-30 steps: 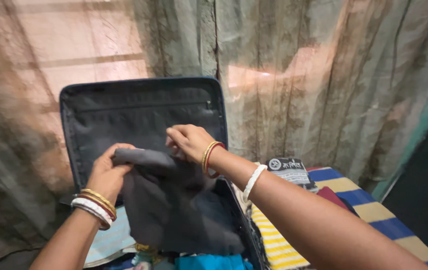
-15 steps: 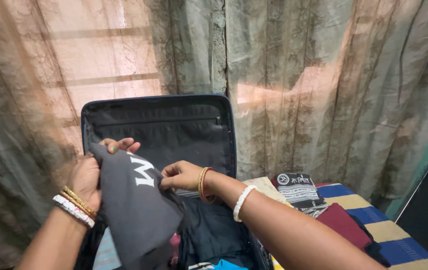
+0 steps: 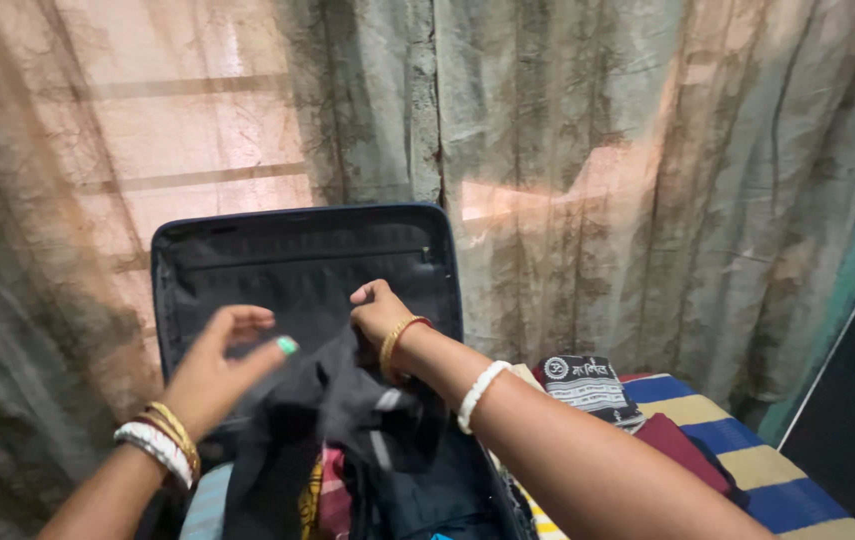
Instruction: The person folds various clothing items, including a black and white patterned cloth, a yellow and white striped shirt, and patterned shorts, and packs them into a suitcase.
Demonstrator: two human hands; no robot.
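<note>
A dark grey garment (image 3: pixel 332 410) hangs from my right hand (image 3: pixel 379 312), which pinches its top edge in front of the raised lid of an open dark suitcase (image 3: pixel 297 265). My left hand (image 3: pixel 215 372) is just left of the garment with its fingers spread, blurred, and holding nothing. The cloth droops down over the clothes packed in the suitcase, where yellow and pink fabric (image 3: pixel 319 495) shows. Both wrists wear bangles.
The suitcase stands against a sheer patterned curtain (image 3: pixel 627 170). To the right, on a bed cover (image 3: pixel 747 460) striped blue and yellow, lie a folded black-and-white printed cloth (image 3: pixel 587 385) and a dark red folded cloth (image 3: pixel 682 445).
My left hand has let go of the grey garment and opened. The garment, held up and spread between both hands before, now hangs from my right hand alone.
</note>
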